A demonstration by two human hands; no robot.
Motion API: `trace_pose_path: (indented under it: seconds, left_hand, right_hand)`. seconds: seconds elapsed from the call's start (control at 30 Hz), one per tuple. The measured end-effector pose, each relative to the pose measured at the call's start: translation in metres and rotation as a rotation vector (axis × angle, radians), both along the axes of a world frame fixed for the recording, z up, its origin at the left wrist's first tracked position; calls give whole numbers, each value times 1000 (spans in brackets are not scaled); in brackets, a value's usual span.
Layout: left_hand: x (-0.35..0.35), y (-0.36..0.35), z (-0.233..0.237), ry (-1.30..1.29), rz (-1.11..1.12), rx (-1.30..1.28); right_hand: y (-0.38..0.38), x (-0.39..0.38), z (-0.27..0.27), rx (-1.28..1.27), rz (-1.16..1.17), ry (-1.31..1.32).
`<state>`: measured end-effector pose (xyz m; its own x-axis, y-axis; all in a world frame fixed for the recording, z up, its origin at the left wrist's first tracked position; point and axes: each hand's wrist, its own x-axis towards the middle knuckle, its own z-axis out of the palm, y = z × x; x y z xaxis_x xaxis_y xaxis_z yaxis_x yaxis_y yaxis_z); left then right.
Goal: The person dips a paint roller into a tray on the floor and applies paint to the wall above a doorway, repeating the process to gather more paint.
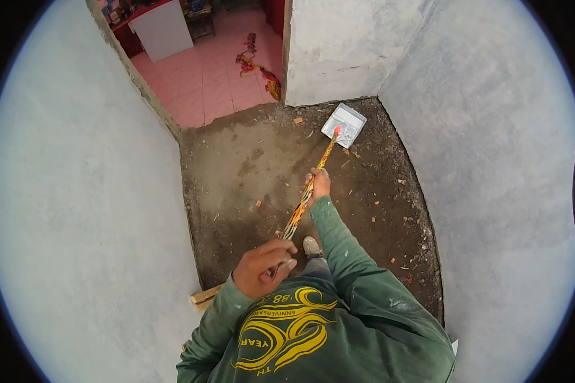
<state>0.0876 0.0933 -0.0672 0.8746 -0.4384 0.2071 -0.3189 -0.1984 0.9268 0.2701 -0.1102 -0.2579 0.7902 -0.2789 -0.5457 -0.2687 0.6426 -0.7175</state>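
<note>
A long pole (300,207) with a yellow, orange and black pattern slants down from a white tray. My right hand (319,184) is wrapped round it partway along. Curled over its near end is my left hand (265,267), and a small reddish part shows between thumb and fingers. The far tip of the pole, orange-red, is over the tray (353,115) on the dirt floor. What is fixed to that tip is hard to make out against the pale, wet-looking contents.
Grey plastered walls (76,191) (498,159) flank the rough dirt floor (236,166). Beyond a doorway lies pink tile (204,86) with a red and yellow cloth (269,82). Wooden pieces (206,296) are at lower left. Small debris is scattered about; one shoe (311,246) shows.
</note>
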Motion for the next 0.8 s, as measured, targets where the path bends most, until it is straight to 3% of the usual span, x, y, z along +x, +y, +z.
trace_pose_path:
  seconds: [0.37,0.63,0.8]
  left_hand:
    - [-55,32,25,10,-58,65]
    - [-39,20,22,105,-34,74]
    - [-7,-15,-17,35,-4,-8]
  right_hand:
    - [28,-72,40,76,-9,34]
    - [15,-51,2,66,34,54]
    - [-17,-2,-27,9,21,68]
